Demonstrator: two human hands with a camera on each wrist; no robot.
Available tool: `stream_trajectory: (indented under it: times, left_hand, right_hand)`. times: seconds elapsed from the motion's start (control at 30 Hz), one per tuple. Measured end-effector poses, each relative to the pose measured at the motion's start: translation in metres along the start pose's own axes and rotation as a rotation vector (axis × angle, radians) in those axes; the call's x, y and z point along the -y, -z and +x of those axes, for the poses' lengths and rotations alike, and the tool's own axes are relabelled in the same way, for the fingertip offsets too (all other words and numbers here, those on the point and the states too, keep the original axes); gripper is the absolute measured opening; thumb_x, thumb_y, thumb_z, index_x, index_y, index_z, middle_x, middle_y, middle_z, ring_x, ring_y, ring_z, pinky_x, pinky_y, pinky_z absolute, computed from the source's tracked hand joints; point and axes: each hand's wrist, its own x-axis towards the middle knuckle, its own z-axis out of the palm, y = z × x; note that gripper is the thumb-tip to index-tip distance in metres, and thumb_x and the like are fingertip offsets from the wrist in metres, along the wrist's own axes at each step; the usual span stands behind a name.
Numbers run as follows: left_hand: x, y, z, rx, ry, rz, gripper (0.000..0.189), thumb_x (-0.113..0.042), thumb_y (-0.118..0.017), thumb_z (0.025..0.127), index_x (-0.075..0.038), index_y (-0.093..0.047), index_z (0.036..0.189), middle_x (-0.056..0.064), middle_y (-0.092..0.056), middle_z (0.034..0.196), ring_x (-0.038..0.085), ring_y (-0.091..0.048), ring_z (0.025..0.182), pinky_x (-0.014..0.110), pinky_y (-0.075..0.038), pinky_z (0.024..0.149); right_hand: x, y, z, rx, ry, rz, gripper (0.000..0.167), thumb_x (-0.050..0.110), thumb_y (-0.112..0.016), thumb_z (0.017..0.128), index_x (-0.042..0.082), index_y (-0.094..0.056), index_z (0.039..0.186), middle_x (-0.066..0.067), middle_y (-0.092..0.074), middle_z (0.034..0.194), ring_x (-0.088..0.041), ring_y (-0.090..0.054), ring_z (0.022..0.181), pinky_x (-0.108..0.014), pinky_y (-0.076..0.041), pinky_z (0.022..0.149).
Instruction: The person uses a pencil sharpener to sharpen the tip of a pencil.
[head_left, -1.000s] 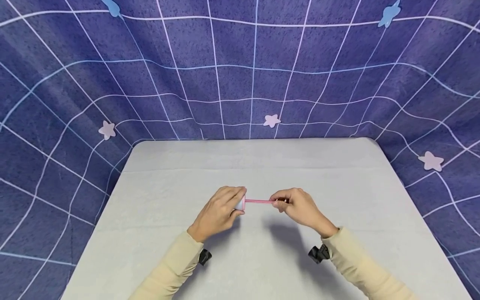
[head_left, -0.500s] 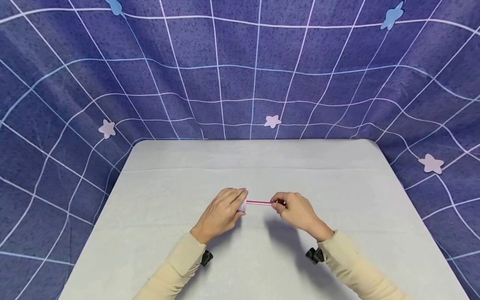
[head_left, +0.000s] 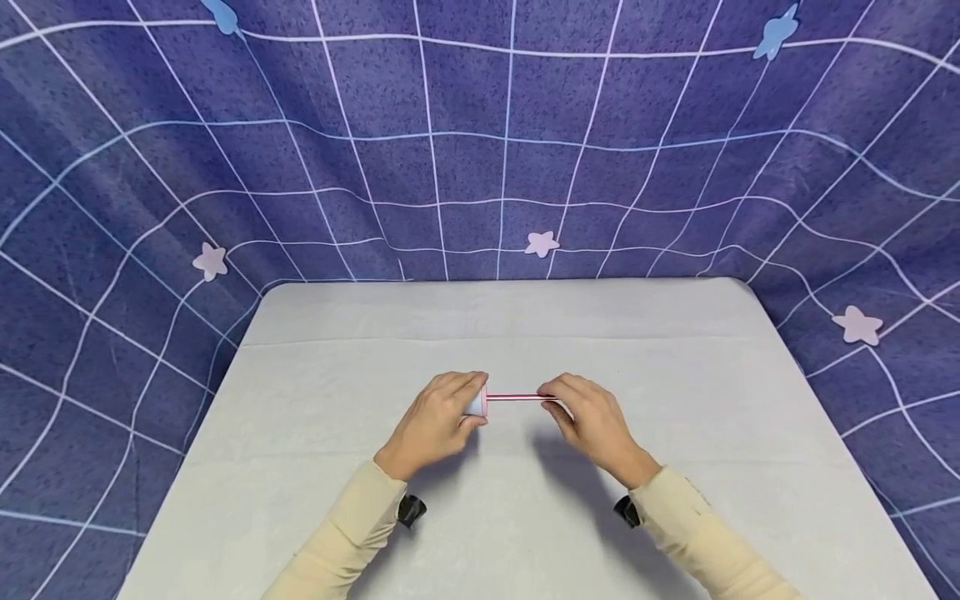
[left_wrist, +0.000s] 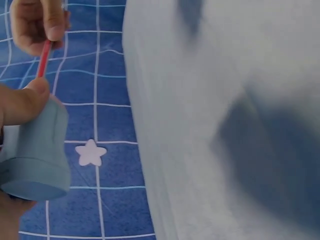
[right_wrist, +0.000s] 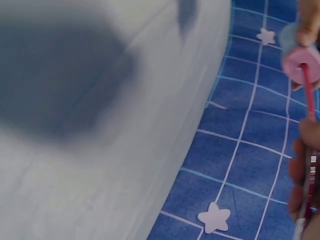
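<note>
Shifting its grip, the right hand differs from its pose half a second ago: its fingers lie flatter along the far side of the red pencil, and its thumb drops away toward the near side. I judge this to be a regrip between twists, with the work in hand well under way. The pencil runs level from left to right, its left end seated in the opening of the cylindrical pencil sharpener, a pale blue body with a pink end facing right.

The left hand wraps the sharpener, fingers on the far side and thumb on the near side; I see no change in that hold. From my station, the right wrist view shows the right thumb and fingers narrowed around the pencil, which passes back through the hand; how firmly it is pinched I cannot tell.

Both forearms enter from the near edge and angle inward, palms turned toward each other. Shadows cast apart from the hands show me that sharpener and pencil are held above the white tabletop, near its middle, with the blue gridded curtain beyond.
</note>
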Motion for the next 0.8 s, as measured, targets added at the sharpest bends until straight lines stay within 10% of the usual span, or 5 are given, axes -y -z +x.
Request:
stream_trajectory:
  times: [0.5,0.8]
  left_hand:
    - [-0.003,0.022,0.008,0.151,0.135,-0.115,0.053,-0.021,-0.076,0.078,0.007,-0.061,0.12,0.016,-0.067,0.114,0.026,-0.064,0.106,0.038,-0.049,0.096]
    - [-0.003,0.023,0.009,0.121,0.123,-0.112,0.051,-0.019,-0.077,0.077,0.006,-0.062,0.119,0.016,-0.068,0.114,0.026,-0.064,0.106,0.038,-0.049,0.096]
  right_hand:
    - [-0.01,-0.011,0.004,-0.22,0.238,-0.106,0.023,0.02,-0.055,0.097,0.005,-0.072,0.093,-0.003,-0.068,0.083,-0.017,-0.063,0.07,-0.027,-0.046,0.054]
    - [-0.01,-0.01,0.007,-0.254,0.277,-0.078,0.023,0.02,-0.056,0.096,0.006,-0.073,0.092,-0.001,-0.069,0.081,-0.014,-0.062,0.064,-0.026,-0.045,0.051]
